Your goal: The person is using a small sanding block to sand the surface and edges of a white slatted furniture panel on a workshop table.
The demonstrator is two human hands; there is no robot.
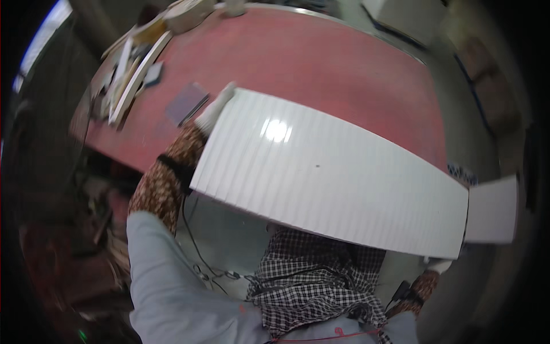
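A dusty red tabletop [355, 69] spreads across the far side of a dim room, with a grey block [186, 103] and a white curved strip [139, 80] at its left. A white ridged panel [344, 178] slants over its near edge, the gloved left hand's [216, 110] fingers grasping the left end. The gloved right hand [439, 265] is mostly hidden beneath the near right corner, so I cannot tell its fingers' state; the left surroundings are dark and blurred.

The white-gloved left hand [214, 110] holds a ribbed white panel [332, 178] by its left edge, the right hand [439, 265] by its near right corner, while a grey block [188, 103] lies on a red table [344, 63].
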